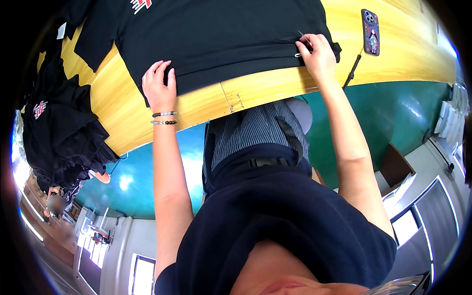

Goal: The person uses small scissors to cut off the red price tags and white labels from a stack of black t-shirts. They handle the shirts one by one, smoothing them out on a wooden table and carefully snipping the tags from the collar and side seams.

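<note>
A black T-shirt (221, 33) lies spread on the yellow wood-grain table (206, 97), its hem towards me and a red and white print near the top edge of the view. My left hand (159, 83) rests on the shirt near the hem's left corner, fingers slightly apart and nothing held. Over the right part of the hem, my right hand (318, 53) pinches a small dark pointed tool (303, 35), possibly thread snips. Its tip points up and left over the cloth. A small white loop shows beside the thumb; most of the tool is hidden by my fingers.
More black T-shirts (62, 136) are heaped at the table's left end, hanging over its edge. A phone in a patterned case (370, 33) lies at the right, near a thin black rod or cable (353, 70). Another person's arm (101, 177) shows beyond the heap.
</note>
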`<state>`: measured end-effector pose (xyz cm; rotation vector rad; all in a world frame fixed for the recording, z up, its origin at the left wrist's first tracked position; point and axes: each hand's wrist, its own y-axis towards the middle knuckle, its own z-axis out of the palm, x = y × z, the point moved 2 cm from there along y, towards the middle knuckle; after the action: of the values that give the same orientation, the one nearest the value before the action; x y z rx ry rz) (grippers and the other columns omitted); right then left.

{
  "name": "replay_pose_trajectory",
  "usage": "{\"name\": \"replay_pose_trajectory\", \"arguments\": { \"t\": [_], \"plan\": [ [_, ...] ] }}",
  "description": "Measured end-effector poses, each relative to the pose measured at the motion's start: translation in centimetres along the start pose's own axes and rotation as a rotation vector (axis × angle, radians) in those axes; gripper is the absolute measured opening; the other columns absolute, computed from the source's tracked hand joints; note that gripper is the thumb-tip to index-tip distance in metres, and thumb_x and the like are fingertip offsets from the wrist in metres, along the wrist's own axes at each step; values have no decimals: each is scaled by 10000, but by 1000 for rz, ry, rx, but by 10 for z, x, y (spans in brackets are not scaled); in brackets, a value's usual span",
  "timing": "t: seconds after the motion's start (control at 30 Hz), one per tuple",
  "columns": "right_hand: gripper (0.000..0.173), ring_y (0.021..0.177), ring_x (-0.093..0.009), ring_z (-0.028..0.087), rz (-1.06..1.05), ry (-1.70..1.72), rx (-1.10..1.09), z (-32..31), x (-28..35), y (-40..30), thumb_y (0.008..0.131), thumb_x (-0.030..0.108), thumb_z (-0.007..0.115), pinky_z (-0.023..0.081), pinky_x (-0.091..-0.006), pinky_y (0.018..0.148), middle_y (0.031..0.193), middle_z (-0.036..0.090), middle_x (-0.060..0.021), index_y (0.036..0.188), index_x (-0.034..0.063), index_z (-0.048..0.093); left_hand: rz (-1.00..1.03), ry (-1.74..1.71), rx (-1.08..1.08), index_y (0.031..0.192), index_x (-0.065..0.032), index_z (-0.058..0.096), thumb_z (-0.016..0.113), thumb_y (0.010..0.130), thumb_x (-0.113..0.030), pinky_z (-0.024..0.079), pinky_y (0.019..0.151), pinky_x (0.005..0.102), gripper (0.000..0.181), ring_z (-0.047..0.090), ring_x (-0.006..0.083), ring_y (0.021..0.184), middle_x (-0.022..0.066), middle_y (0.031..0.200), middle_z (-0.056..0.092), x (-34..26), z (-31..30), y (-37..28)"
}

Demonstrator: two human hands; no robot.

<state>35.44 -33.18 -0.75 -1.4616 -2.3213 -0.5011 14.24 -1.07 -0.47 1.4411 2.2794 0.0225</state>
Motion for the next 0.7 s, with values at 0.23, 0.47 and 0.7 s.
{"name": "replay_pose_trajectory", "arguments": {
  "t": [0.23,0.47,0.7],
  "plan": [
    [246,756,-216,620,-33,-42,201,-24,-5,-5,766,238,706,508,-330,677,938,582,-37,962,102,646,-28,83,130,792,-148,638,690,743,-182,265,1011,564,79,546,221,1016,-7,960,605,10,-23,-2],
    [263,789,-244,618,46,-126,199,-49,-21,-25,765,204,690,504,-347,697,923,578,-52,1003,113,628,193,-69,394,689,-99,549,680,658,-89,250,1024,561,136,537,243,1023,21,920,577,-11,-63,-32],
    [123,724,-225,598,167,114,284,-66,-41,-45,754,125,643,485,-318,648,820,585,-82,857,58,635,-87,-226,700,718,-31,632,653,724,-70,463,795,383,45,602,255,725,89,734,626,-30,-67,-21]
  ]
}}
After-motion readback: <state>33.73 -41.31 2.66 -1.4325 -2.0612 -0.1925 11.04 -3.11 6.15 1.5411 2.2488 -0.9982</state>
